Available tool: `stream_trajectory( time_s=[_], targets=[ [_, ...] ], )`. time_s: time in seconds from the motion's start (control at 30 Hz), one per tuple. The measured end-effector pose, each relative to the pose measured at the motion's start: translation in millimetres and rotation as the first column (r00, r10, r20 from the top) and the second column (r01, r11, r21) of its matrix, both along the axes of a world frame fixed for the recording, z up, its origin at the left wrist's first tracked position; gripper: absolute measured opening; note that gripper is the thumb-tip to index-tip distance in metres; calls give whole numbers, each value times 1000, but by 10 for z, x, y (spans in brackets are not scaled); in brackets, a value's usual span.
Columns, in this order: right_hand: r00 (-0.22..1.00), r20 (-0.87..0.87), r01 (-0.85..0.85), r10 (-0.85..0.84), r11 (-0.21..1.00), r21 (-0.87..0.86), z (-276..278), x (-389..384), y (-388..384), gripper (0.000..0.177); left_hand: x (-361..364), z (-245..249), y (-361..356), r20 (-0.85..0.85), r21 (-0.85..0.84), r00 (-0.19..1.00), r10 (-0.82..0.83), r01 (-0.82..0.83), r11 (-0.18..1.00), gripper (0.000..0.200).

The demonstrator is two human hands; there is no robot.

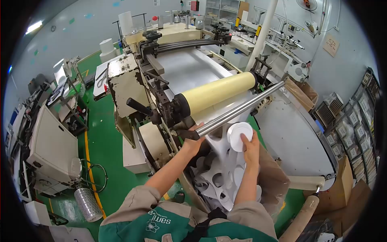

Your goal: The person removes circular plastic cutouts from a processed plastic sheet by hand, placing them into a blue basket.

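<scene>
A short stack of round white discs (240,136) is pinched in my right hand (252,150), thumb on the top face. My left hand (193,146) is at the dark near end of a shiny metal bar (238,111); the bar end hides most of its fingers. White sheet scrap with round holes (217,179) hangs below the bar, between my forearms, into a bin lined with clear plastic (274,169). More white discs lie among the scrap. Just beyond the bar sits a yellow roller (221,92) on the machine.
A white sheet (189,68) runs over the machine bed behind the roller. A black handle (137,105) juts out at the machine's left side. To the right are a large pale panel (292,129) and cardboard boxes (342,185). A grey cabinet (56,141) stands at left on the green floor (100,125).
</scene>
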State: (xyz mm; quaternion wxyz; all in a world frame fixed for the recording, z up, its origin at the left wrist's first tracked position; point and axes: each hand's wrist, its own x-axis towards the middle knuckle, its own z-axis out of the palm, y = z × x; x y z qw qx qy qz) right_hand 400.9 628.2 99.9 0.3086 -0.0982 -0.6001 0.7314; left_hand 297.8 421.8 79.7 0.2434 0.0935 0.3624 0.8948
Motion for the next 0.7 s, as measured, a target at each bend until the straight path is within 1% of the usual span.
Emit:
stream_trajectory(
  time_s=[0.03,0.07,0.1,0.13,0.17,0.23,0.27,0.3,0.33,0.37,0.4,0.43,0.47,0.5,0.57,0.63,0.67,0.7],
  targets=[
    [999,-2,37,-37,999,15,18,38,57,38,-35,56,8,-60,-58,998,21,-24,998,35],
    [996,-58,64,-73,988,-142,42,81,140,37,-52,77,6,-51,-41,999,11,-13,999,35],
    [987,-108,81,-117,951,-297,62,123,238,36,-65,91,0,-42,-24,999,1,-2,1000,36],
    [978,-120,118,-173,921,-370,102,169,337,36,-53,152,-9,-35,-6,999,-9,8,1000,36],
    [968,-182,88,-170,917,-389,138,229,410,37,-6,205,-8,22,32,1000,6,-6,999,31],
    [978,-172,40,-117,917,-397,238,314,443,38,182,462,-2,138,104,990,20,-35,994,23],
    [987,-146,12,-72,926,-377,259,318,418,38,99,307,47,98,98,995,25,-34,995,22],
    [993,-115,-14,-29,933,-359,282,291,357,37,38,166,107,94,108,995,40,-50,993,23],
    [990,-137,-89,47,944,-318,278,241,285,35,6,71,158,90,115,994,55,-65,991,23],
    [991,-91,-121,101,959,-256,288,194,203,33,-6,-27,201,85,121,994,69,-79,990,23],
    [988,-46,-157,151,968,-194,313,122,102,31,30,-35,237,102,6,986,132,-133,991,28],
    [980,-64,-197,190,970,-139,387,38,-62,33,187,157,206,74,47,997,37,-40,998,32],
    [970,-23,-242,241,970,-22,364,-51,-130,34,247,123,216,84,11,996,21,-22,1000,34],
    [957,28,-290,289,956,36,277,-158,-195,30,312,80,222,95,-25,995,7,-5,1000,36],
    [932,260,-328,253,894,306,136,-292,-308,32,386,35,239,-31,-11,999,-6,6,1000,38],
    [941,256,-285,223,928,240,122,-218,-288,31,406,91,187,31,-26,998,-59,60,998,37],
    [942,257,-270,214,940,207,99,-169,-278,31,384,128,151,51,-97,996,-75,79,992,37],
    [974,163,-176,158,979,104,66,-122,-251,31,373,172,113,74,-170,994,-85,97,981,37]
  ],
)
